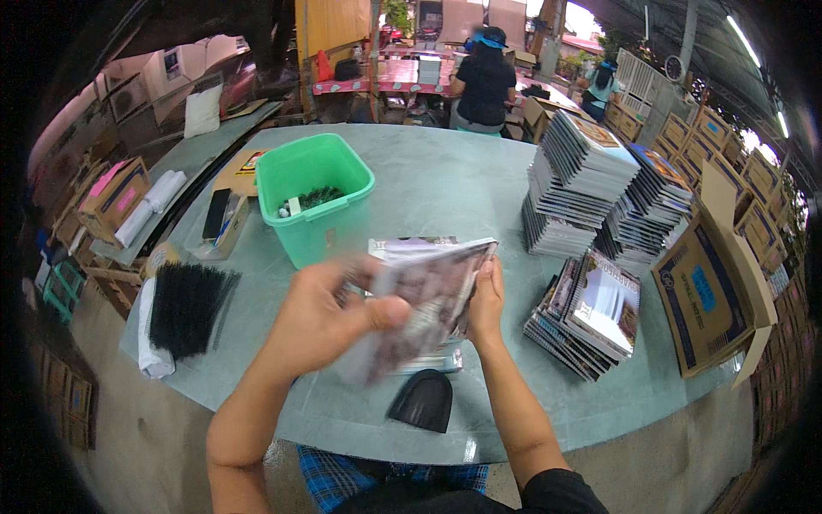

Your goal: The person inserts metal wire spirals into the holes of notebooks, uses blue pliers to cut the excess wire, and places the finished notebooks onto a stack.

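Note:
A booklet (pixel 432 295) with a brownish picture cover is held up, tilted, over the middle of the table. My right hand (pixel 486 300) grips its right edge. At its left side is my left hand (pixel 330 304), blurred by motion, with the thumb over the cover; whether the fingers grip the booklet is unclear. Beneath lie more booklets (pixel 411 246), partly hidden by the raised one. A black rounded pad (pixel 422 401) rests on the table just in front of them.
A green bin (pixel 317 231) with small dark pieces stands behind my left hand. Black spiral coils (pixel 187 308) lie at left. Tall booklet stacks (pixel 569 184), a lower stack (pixel 591 313) and an open carton (pixel 706 287) are at right. A person (pixel 486 86) sits beyond the table (pixel 428 171).

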Tool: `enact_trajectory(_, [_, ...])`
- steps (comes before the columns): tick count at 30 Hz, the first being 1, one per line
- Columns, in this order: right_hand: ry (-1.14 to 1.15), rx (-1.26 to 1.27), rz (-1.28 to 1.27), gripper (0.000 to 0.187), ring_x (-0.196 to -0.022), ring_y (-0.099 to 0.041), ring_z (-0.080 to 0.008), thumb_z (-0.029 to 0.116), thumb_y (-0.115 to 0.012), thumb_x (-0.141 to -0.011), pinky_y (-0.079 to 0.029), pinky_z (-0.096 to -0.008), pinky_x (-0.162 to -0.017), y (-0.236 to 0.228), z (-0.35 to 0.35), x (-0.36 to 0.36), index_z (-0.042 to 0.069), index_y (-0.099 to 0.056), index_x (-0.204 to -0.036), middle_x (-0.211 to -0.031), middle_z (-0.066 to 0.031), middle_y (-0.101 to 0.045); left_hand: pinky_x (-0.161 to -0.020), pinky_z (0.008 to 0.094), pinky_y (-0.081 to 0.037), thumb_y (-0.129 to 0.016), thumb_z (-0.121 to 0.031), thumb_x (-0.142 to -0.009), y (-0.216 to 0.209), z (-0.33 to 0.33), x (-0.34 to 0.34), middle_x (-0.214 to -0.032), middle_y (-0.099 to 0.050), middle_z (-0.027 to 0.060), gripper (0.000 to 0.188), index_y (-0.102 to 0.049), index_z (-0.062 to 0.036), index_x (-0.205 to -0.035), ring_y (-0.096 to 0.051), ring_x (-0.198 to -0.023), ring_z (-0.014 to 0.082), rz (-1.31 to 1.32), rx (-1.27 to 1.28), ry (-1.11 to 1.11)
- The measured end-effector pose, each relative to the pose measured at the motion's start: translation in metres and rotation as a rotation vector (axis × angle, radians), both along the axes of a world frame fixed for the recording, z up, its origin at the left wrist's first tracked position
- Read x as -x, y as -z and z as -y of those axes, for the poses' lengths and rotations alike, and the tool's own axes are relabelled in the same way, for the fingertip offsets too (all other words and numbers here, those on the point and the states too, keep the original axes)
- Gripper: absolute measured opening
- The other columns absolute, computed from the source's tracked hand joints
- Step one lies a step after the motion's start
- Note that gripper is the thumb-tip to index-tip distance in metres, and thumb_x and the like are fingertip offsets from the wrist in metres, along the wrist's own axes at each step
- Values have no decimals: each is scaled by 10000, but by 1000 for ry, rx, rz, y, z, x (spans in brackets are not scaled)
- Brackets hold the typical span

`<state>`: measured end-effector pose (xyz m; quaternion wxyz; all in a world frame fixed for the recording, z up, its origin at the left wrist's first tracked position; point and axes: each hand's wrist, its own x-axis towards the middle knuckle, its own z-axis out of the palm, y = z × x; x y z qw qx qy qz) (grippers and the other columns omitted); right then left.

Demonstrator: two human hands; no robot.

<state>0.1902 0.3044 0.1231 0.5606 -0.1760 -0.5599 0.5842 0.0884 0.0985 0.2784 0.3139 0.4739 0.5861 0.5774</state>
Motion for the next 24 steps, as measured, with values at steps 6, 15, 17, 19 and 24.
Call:
enact_trajectory(6, [-857,659,-77,509,-934,-535,-207,455,-364,-935,-432,-375,-870,18,32,-8,20,-465,-1178,-1028,-111,-537,-761,251,-464,-779,-190,-696,50,-24,30,-1054,-601,75,568,-554,19,-1173,-561,-843,113,-221,68,121])
enact_trajectory(15, [-868,708,-175,741,-1056,-532,-266,615,-338,-872,-429,-416,-921,-19,66,-18,6,-379,-1292,-1160,-191,-516,-596,256,-478,-788,-267,-692,67,-10,15,-783,-636,11,426,-636,-10,-996,-580,-672,114,42,197,218])
enact_trajectory(17, [-868,701,-177,794,-1083,-531,-280,651,-332,-858,-429,-425,-933,-38,61,-31,3,-360,-1317,-1190,-209,-511,-570,242,-466,-786,-272,-694,58,-11,21,-741,-626,11,391,-643,-18,-955,-570,-664,97,-172,-34,76])
enact_trajectory(19, [-917,705,-193,848,-1110,-530,-293,687,-326,-843,-428,-434,-944,-50,50,-41,1,-340,-1342,-1219,-226,-506,-605,240,-469,-777,-238,-709,35,6,38,-733,-630,24,324,-646,-23,-914,-571,-681,89,-105,82,-62])
enact_trajectory(24, [-767,52,175,716,-1091,-556,-248,478,-623,-779,-437,-370,-937,-48,-3,-66,-26,-450,-1257,-1177,-184,-565,-683,253,-463,-749,-152,-718,16,-7,65,-812,-651,27,262,-653,-21,-923,-573,-756,97,-366,-47,-221])
